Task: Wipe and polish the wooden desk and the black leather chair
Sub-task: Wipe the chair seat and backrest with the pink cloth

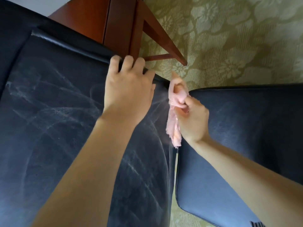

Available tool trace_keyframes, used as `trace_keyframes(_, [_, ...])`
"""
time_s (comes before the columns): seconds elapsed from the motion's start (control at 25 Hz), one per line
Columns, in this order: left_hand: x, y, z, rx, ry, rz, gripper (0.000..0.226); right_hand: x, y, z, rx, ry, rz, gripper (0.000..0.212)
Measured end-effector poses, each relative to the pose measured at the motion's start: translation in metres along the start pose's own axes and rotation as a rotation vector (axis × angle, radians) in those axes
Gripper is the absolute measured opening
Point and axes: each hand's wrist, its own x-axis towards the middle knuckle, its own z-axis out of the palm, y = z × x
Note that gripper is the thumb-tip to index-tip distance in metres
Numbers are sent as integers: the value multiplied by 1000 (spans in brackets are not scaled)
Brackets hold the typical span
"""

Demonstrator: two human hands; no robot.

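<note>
Two hands attended the black leather chair: left grip clasped its edge, right grip held a pink cloth. Streaks showed; wiping judged underway, more passes due.

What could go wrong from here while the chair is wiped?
1. Pale streaks cover the chair back; wiping with the bunched pink cloth may only smear them.
2. The cloth hangs loose from the right hand and could slip onto the carpet.
3. The left hand, gripping the top edge, may leave fingerprints.
</note>
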Motion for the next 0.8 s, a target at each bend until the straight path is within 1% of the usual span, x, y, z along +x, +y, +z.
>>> trace_keyframes(0.08, [-15,6,10,-52,99,-7,34,-26,0,0,39,-21,-122,23])
trace_keyframes(0.12, [-23,9,13,-71,115,-19,37,-40,2,0,58,-47,-145,20])
trace_keyframes(0.28, [-37,11,7,-112,129,-25,52,-83,11,-1,45,-158,-209,22])
trace_keyframes(0.36, [-31,2,1,-144,141,13,55,-82,10,-7,37,-169,-222,17])
trace_keyframes(0.4, [-26,-4,-1,-172,143,38,56,-72,7,-10,57,-157,-184,12])
trace_keyframes(0.44, [-23,-10,-2,-204,132,62,55,-58,2,-11,81,-131,-137,13])
trace_keyframes(0.48, [-20,-15,-2,-233,113,79,54,-41,-3,-10,92,-95,-90,18])
trace_keyframes(0.52, [-19,-19,-1,-253,109,95,52,-24,-7,-8,97,-74,-50,17])
trace_keyframes(0.56, [-19,-20,0,-264,123,112,51,-10,-11,-6,90,-61,-33,11])
trace_keyframes(0.6, [-20,-21,2,-262,145,128,51,-1,-13,-3,73,-51,-33,8])
trace_keyframes(0.68, [-21,-18,5,-258,178,139,61,-2,-17,2,35,-24,-72,14])
trace_keyframes(0.8, [-22,-16,12,-286,198,112,65,-27,-16,9,-3,-9,-210,14])
